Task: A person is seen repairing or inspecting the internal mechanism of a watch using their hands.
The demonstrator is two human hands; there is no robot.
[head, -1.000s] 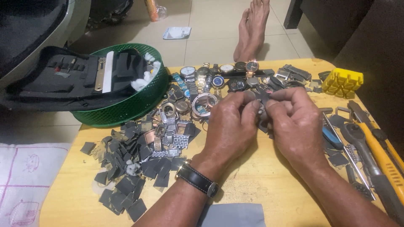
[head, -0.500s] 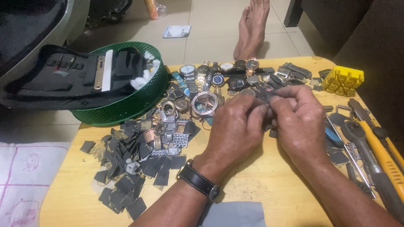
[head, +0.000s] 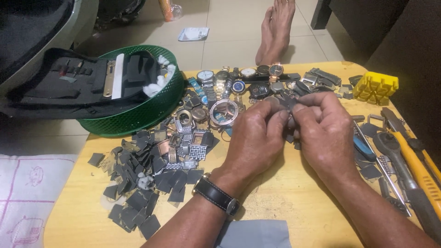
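Observation:
Both my hands meet over the middle of a wooden table (head: 294, 202). My left hand (head: 255, 138), with a black wristwatch (head: 216, 195) on its wrist, and my right hand (head: 324, 131) pinch one small dark metal watch part (head: 290, 106) between their fingertips; most of it is hidden by the fingers. A row of wristwatches (head: 241, 82) lies just beyond the hands. Left of them sits a heap of watch cases and metal bands (head: 190, 138).
Dark flat squares (head: 138, 183) litter the table's left. A green basket (head: 138, 110) holds a black tool pouch (head: 78, 82). A yellow holder block (head: 375, 87) and hand tools (head: 404, 160) lie at right. A bare foot (head: 275, 30) rests on the floor beyond. A grey cloth (head: 252, 234) lies near.
The hands have lifted slightly and shifted their fingertip hold on the small part; nothing else has moved.

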